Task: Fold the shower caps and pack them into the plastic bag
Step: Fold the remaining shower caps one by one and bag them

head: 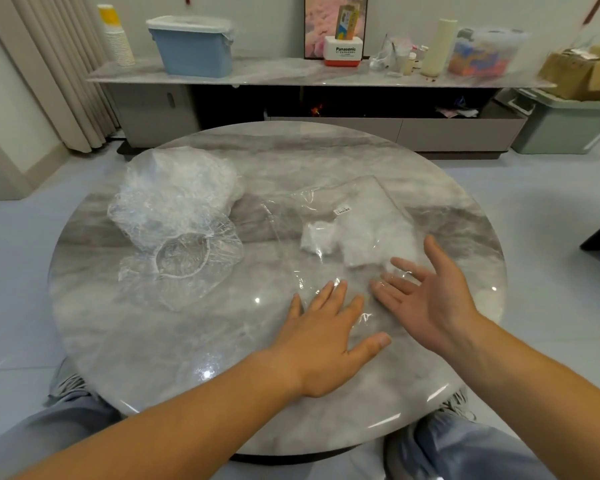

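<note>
L hand (323, 337), R hand (430, 299) on plastic bag (361, 216) nr table (326, 441) edge.

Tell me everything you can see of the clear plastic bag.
The plastic bag is clear film, lying flat on the round marble table, right of the loose shower caps. A small white label sits on its far part. White folded caps lie inside. The left hand rests flat on its near end; the open right hand touches it alongside.
</note>
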The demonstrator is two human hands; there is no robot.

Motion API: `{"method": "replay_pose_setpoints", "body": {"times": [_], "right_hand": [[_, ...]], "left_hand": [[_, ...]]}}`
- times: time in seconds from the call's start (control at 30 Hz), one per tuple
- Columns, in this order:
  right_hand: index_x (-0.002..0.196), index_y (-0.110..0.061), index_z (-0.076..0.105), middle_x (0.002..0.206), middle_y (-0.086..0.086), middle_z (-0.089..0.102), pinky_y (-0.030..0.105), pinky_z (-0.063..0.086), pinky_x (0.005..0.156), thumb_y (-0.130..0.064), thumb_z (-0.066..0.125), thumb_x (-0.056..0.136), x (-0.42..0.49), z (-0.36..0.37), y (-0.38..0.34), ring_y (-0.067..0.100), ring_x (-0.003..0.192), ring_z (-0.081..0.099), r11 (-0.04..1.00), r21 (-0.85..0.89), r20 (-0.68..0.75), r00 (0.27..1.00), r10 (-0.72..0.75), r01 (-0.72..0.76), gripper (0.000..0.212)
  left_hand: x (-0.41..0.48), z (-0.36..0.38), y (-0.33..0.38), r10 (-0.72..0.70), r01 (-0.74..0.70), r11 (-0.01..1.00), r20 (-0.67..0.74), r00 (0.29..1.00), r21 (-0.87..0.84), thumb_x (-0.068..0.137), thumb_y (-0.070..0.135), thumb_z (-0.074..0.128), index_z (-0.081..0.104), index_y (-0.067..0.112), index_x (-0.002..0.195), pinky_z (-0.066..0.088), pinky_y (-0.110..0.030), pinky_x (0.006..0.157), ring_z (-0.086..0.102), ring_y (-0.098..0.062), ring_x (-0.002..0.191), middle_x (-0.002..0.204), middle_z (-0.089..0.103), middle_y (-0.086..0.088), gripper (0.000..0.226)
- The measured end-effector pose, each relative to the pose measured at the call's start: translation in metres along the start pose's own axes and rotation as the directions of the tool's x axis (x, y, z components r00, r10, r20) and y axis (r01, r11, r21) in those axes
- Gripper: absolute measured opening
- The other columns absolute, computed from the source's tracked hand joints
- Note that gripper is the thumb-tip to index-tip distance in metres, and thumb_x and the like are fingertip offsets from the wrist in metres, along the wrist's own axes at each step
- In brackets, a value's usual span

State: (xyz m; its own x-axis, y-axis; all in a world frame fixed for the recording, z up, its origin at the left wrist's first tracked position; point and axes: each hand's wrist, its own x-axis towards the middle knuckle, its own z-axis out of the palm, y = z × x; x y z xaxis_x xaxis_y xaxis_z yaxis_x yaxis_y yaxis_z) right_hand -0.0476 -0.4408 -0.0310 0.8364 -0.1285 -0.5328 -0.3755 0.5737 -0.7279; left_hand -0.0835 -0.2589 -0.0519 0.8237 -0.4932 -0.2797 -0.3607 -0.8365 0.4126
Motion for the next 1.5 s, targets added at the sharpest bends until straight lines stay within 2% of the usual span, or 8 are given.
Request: {"method": "replay_pose_setpoints", "body": {"times": [0.3,0.47,0.63,0.83,1.0,1.23,1.33,1.5], "right_hand": [[0.086,-0.008,0.061,0.083,0.012,0.064,0.039,0.056,0.071,-0.038,0.056,0.101,-0.04,-0.001,-0.018,0.025,0.075,0.067,0.846,-0.508,-0.078,0.97,-0.23,0.159,0.034],[0.088,-0.005,0.07,0.09,0.013,0.075,0.043,0.058,0.081,-0.032,0.055,0.102,-0.053,0.038,-0.001,0.023,0.082,0.071,0.701,-0.634,0.21,0.945,-0.251,0.327,0.034],[0.097,-0.027,0.075,0.101,-0.018,0.071,0.019,0.048,0.086,-0.045,0.053,0.1,-0.062,0.068,0.039,-0.002,0.098,0.064,0.317,-0.786,0.524,0.844,-0.113,0.531,0.029],[0.106,-0.024,0.071,0.125,-0.014,0.061,0.015,0.037,0.099,-0.057,0.04,0.099,-0.057,0.09,0.079,-0.003,0.124,0.047,-0.002,-0.715,0.697,0.713,0.076,0.699,0.045],[0.128,-0.035,0.063,0.151,-0.016,0.039,0.013,0.018,0.105,-0.06,0.03,0.1,-0.057,0.088,0.085,-0.004,0.143,0.021,-0.15,-0.716,0.657,0.731,0.183,0.681,0.049],[0.112,-0.034,0.063,0.142,-0.013,0.049,0.023,0.028,0.114,-0.091,-0.015,0.072,-0.048,0.058,0.086,0.005,0.145,0.027,-0.375,-0.637,0.682,0.719,0.132,0.673,0.105],[0.122,-0.035,0.064,0.145,-0.013,0.048,0.015,0.025,0.109,-0.089,-0.005,0.079,-0.052,0.046,0.083,0.003,0.139,0.033,-0.383,-0.596,0.732,0.674,0.104,0.706,0.098],[0.107,-0.034,0.071,0.154,-0.01,0.041,0.027,0.026,0.115,-0.068,0.027,0.099,-0.071,0.034,0.091,0.009,0.146,0.028,-0.389,-0.35,0.886,0.436,0.159,0.852,0.056]], "left_hand": [[-0.008,-0.005,-0.009,0.02,-0.05,0.95,-0.099,0.995,-0.31,0.094,0.075,0.028,0.047,0.042,0.141,-0.002,-0.051,0.125,-0.021,-0.002,0.15,0.168,-0.006,0.01,0.061],[-0.029,-0.03,-0.052,-0.105,0.049,0.979,-0.28,0.954,-0.199,0.1,0.063,0.031,0.049,0.029,0.14,0.01,-0.039,0.124,0.015,-0.007,0.15,0.162,0.028,0.005,0.056],[-0.064,-0.052,-0.122,-0.305,0.331,0.943,-0.319,0.897,0.029,0.102,0.057,0.034,0.048,0.026,0.145,0.006,-0.039,0.125,0.009,-0.023,0.154,0.166,0.016,-0.007,0.054],[-0.09,-0.041,-0.146,-0.237,0.284,0.949,-0.287,0.928,0.135,0.096,0.068,0.024,0.065,0.029,0.125,0.011,-0.032,0.12,0.02,-0.021,0.15,0.162,0.029,-0.004,0.063],[-0.098,-0.027,-0.154,-0.168,0.227,0.957,-0.29,0.942,0.181,0.081,0.07,0.004,0.057,0.017,0.127,0.023,-0.03,0.116,0.042,-0.02,0.133,0.14,0.048,0.001,0.088],[-0.132,-0.008,-0.133,0.015,0.03,0.977,-0.203,0.979,0.213,0.1,0.061,0.026,0.041,0.019,0.15,-0.008,-0.028,0.124,0.026,-0.008,0.143,0.153,0.035,0.008,0.067],[-0.144,0.002,-0.118,0.094,-0.062,0.981,-0.171,0.981,0.181,0.101,0.058,0.03,0.041,0.022,0.15,-0.008,-0.026,0.123,0.027,-0.007,0.142,0.152,0.035,0.01,0.061],[-0.155,0.012,-0.108,0.168,-0.144,0.979,-0.173,0.97,0.142,0.102,0.055,0.032,0.047,0.024,0.146,-0.005,-0.025,0.123,0.035,-0.005,0.138,0.147,0.042,0.013,0.056]]}}
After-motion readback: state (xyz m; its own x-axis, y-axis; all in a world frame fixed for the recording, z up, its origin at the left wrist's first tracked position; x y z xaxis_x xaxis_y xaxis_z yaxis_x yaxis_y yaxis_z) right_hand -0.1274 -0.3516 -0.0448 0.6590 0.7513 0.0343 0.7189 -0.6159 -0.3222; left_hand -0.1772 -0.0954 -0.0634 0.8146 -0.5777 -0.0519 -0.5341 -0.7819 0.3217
